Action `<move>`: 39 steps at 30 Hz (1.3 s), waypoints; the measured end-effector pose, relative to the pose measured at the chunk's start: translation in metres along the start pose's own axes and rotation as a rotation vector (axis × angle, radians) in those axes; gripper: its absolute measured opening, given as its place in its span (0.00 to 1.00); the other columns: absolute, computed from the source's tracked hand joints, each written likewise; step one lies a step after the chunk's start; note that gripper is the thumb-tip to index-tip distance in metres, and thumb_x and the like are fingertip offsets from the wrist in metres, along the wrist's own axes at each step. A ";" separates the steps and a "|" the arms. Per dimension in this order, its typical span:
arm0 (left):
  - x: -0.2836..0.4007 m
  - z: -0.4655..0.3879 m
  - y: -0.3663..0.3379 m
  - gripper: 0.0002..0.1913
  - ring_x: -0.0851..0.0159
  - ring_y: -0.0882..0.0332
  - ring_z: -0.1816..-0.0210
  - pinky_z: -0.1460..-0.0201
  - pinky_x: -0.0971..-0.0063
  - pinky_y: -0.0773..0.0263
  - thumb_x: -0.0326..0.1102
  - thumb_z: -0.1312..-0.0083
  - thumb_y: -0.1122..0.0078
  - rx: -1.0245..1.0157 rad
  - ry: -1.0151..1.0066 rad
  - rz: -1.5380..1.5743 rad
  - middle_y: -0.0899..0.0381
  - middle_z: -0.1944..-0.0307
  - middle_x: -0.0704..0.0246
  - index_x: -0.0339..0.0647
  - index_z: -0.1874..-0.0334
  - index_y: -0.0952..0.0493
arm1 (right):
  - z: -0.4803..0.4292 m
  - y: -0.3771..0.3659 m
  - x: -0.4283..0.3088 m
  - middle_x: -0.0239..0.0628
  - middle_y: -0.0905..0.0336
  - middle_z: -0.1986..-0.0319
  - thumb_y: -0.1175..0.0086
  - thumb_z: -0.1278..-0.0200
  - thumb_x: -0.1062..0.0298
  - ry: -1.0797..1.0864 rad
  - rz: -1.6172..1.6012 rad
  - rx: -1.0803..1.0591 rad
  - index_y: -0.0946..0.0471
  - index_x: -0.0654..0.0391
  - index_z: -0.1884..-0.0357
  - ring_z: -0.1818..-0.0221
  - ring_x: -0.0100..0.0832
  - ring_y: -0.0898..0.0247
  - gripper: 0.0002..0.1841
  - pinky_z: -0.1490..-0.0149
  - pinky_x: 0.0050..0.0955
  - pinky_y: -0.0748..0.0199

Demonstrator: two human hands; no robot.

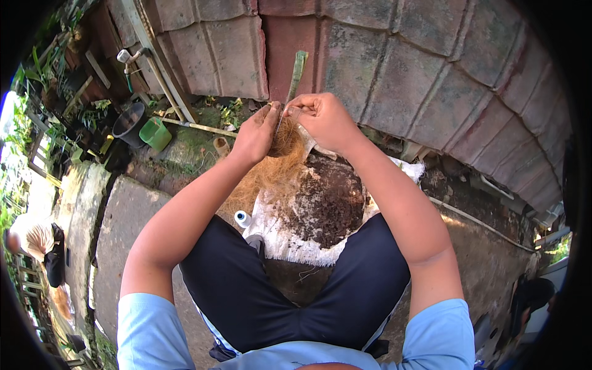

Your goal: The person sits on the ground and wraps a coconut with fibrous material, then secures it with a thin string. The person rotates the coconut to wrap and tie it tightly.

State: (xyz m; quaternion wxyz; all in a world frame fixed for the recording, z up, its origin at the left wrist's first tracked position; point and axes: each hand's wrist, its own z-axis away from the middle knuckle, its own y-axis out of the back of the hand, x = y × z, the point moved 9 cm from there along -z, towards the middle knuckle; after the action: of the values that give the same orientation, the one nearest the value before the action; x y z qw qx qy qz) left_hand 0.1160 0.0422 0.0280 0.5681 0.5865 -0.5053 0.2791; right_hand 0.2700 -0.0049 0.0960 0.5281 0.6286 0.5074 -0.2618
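Note:
My left hand (255, 133) grips the side of a ball wrapped in brown coir fibre (290, 137). From its top rises a thick green plant stem (298, 74) with a cut-looking upper end. Fingertips of my right hand (323, 118) are pinched together beside the stem, on a thin pale thread (280, 121) that runs down over the ball. Loose coir fibre (259, 180) lies below my left hand. Dark soil (330, 203) is heaped on a white woven sack (277, 243) between my knees. A white spool (242, 218) stands by my left knee.
A tiled slope (370, 69) rises close ahead. At the left are a tap (132, 56), a dark bucket (131, 124) and a green container (155, 134). One person (44, 243) is at far left, another (532, 296) at far right. A thin pipe (481, 222) crosses the ground.

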 end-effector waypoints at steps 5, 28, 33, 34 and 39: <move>0.019 0.009 -0.010 0.43 0.45 0.28 0.27 0.25 0.65 0.36 0.66 0.22 0.51 -0.069 -0.007 -0.065 0.26 0.30 0.41 0.25 0.26 0.32 | -0.004 0.017 0.015 0.36 0.11 0.62 0.41 0.26 0.71 -0.017 0.095 0.076 0.14 0.67 0.52 0.57 0.20 0.19 0.10 0.48 0.25 0.22; 0.037 0.013 -0.006 0.26 0.64 0.16 0.49 0.40 0.70 0.22 0.39 0.36 0.47 -0.348 -0.124 0.846 0.17 0.49 0.62 0.33 0.37 0.25 | -0.004 0.042 0.015 0.22 0.24 0.78 0.31 0.30 0.65 -0.086 0.039 0.218 0.14 0.64 0.56 0.78 0.15 0.40 0.12 0.71 0.22 0.40; 0.043 0.013 0.003 0.28 0.58 0.15 0.47 0.38 0.64 0.21 0.43 0.37 0.48 -0.311 -0.067 0.993 0.16 0.47 0.57 0.32 0.37 0.25 | -0.003 0.030 0.029 0.24 0.23 0.76 0.31 0.30 0.66 -0.289 -0.341 0.140 0.15 0.62 0.57 0.81 0.13 0.44 0.09 0.76 0.20 0.46; 0.043 0.011 0.005 0.29 0.56 0.15 0.46 0.38 0.61 0.20 0.44 0.37 0.48 -0.323 -0.073 0.995 0.16 0.46 0.56 0.32 0.37 0.25 | -0.003 0.028 0.029 0.24 0.24 0.75 0.32 0.29 0.67 -0.307 -0.384 0.131 0.16 0.61 0.57 0.81 0.13 0.45 0.08 0.77 0.19 0.48; 0.044 0.009 0.007 0.31 0.53 0.15 0.48 0.42 0.56 0.18 0.49 0.35 0.51 -0.308 -0.050 1.081 0.16 0.47 0.54 0.33 0.36 0.25 | -0.003 0.012 0.038 0.23 0.25 0.74 0.35 0.27 0.69 -0.368 -0.608 0.069 0.18 0.58 0.58 0.83 0.12 0.48 0.05 0.80 0.18 0.53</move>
State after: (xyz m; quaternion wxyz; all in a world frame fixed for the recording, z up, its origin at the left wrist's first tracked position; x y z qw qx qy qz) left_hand 0.1219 0.0232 0.0689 0.4113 0.1606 -0.7822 0.4396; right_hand 0.2933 0.0128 0.0689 0.4867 0.4086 0.5586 -0.5330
